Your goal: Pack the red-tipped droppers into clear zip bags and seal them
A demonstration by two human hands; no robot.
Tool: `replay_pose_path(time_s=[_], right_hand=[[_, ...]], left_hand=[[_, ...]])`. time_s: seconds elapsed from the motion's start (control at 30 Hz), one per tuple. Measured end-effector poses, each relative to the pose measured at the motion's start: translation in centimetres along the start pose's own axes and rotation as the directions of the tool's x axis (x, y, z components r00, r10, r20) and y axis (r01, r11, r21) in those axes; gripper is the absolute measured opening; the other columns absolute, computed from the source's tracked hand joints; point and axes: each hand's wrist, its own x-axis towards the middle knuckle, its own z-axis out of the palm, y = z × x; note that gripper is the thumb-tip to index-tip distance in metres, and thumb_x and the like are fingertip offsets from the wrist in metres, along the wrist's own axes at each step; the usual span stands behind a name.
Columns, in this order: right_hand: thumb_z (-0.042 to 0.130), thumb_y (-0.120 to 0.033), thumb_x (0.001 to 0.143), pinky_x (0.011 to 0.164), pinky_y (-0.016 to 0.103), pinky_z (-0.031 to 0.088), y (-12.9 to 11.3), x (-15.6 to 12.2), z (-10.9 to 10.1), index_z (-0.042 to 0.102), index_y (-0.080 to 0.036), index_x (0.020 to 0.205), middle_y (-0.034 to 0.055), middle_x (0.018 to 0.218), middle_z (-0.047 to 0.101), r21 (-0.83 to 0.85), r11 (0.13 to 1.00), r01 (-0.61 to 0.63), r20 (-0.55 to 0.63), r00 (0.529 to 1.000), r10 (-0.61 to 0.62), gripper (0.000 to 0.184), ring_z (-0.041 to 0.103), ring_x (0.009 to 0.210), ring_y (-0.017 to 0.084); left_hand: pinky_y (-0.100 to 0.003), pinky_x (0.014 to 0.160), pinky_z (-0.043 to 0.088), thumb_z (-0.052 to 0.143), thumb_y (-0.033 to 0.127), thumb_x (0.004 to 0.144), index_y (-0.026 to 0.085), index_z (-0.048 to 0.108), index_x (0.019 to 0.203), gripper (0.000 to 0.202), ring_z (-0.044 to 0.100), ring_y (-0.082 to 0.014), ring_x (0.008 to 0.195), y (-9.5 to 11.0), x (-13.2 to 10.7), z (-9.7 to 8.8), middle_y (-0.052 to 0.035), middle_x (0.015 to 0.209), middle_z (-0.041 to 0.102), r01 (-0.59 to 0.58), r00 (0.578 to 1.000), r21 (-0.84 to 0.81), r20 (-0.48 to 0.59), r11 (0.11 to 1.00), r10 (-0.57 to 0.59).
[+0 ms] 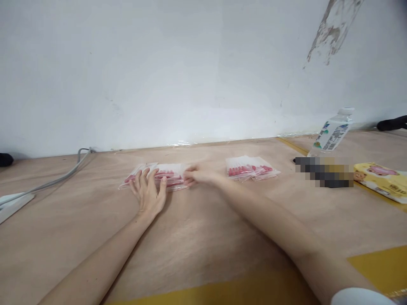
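A stack of clear plastic bags holding pink-tipped sticks (168,174) lies on the wooden table (197,237), towards the wall. My left hand (149,192) rests flat on the near left part of this stack, fingers spread. My right hand (197,174) is at the stack's right edge, its fingers pinched together on the edge of a bag. A second, smaller pile of the same bags (251,169) lies further right, untouched.
A white plastic bottle (333,133) stands tilted at the right by the wall. A yellow packet (381,180) lies at the far right. A grey cable (54,180) and a white strip (12,205) are at the left. Yellow tape marks the near edge.
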Motion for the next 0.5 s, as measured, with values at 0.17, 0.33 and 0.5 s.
replay_pose_path(time_s=[0.17,0.33,0.5], right_hand=[[0.054,-0.048,0.074,0.095,0.045,0.035,3.3,-5.0,-13.5,0.066,-0.018,0.091,0.0106,0.106,0.063,-0.672,0.739,-0.032,-0.400,0.856,-0.327,0.037,0.053,0.107,0.027],[0.035,-0.071,0.073,0.100,0.051,0.025,8.1,-9.1,-19.7,0.047,-0.029,0.127,0.0101,0.138,0.038,-0.770,0.545,-0.330,-0.426,0.903,-0.054,0.069,0.033,0.127,0.031],[0.029,-0.073,0.074,0.101,0.044,0.027,9.4,-8.4,-16.3,0.048,-0.027,0.127,0.0110,0.135,0.042,-0.764,0.551,-0.336,-0.441,0.895,-0.065,0.073,0.035,0.126,0.028]], left_hand=[[-0.053,0.105,0.009,0.047,0.037,0.084,0.018,0.055,0.110,0.033,0.025,-0.0313,0.129,1.6,-0.7,-0.4,-0.0137,0.129,0.042,-0.211,0.977,0.001,-0.026,0.977,0.211],[-0.047,0.104,0.023,0.053,0.031,0.081,0.017,0.057,0.105,0.029,0.027,-0.0298,0.128,3.6,-1.1,-0.4,-0.0127,0.128,0.043,-0.494,0.867,-0.126,0.005,0.860,0.498],[-0.048,0.105,0.022,0.053,0.032,0.080,0.017,0.059,0.103,0.028,0.030,-0.0299,0.127,3.9,-1.0,-0.1,-0.0124,0.126,0.047,-0.549,0.830,-0.117,0.037,0.827,0.556]])
